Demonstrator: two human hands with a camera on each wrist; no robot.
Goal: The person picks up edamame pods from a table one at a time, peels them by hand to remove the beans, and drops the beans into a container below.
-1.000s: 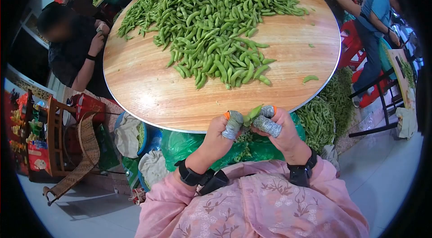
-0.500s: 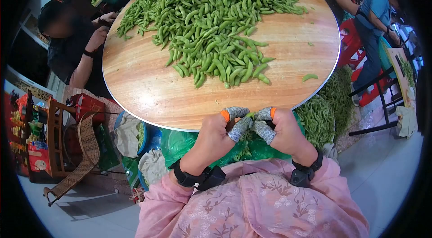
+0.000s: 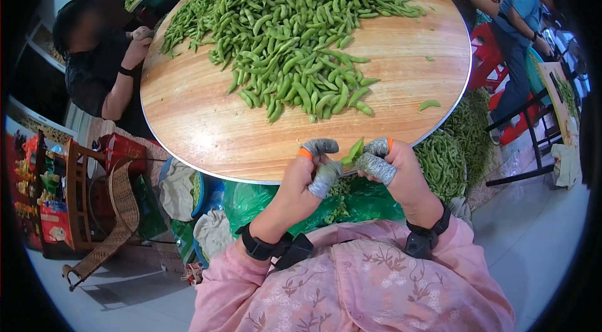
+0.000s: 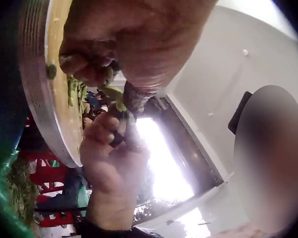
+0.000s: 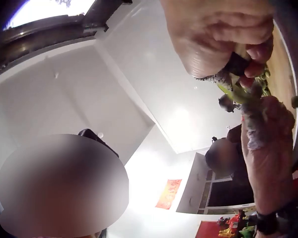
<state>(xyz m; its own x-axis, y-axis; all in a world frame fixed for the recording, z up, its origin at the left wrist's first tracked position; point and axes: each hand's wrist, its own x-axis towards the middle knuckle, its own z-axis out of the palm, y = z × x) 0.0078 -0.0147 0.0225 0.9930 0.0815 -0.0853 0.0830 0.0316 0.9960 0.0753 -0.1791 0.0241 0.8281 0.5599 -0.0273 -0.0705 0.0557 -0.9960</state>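
Observation:
In the head view a split green soybean pod [image 3: 353, 153] stands up between the two hands, just past the near table edge. My right hand [image 3: 401, 172] pinches it between thumb and forefinger, both wrapped in grey knitted finger sleeves with an orange band. Beside it on the left, my left hand [image 3: 304, 175] wears the same sleeves; its thumb and forefinger curve apart, the thumb tip close to the pod's lower end. The left wrist view shows the pod [image 4: 114, 93] between both hands. In the right wrist view the left hand [image 5: 268, 129] faces the right hand [image 5: 218, 39].
A big heap of soybean pods [image 3: 295, 37] covers the back of the round wooden table [image 3: 194, 125]; a single pod [image 3: 429, 105] lies to its right. Green plastic [image 3: 251, 200] hangs below the edge. Other people sit around, one person [image 3: 94, 74] at the left.
The hands came together over the pod, then drew apart; the left thumb and forefinger have spread. The pod now shows split, held in the right hand.

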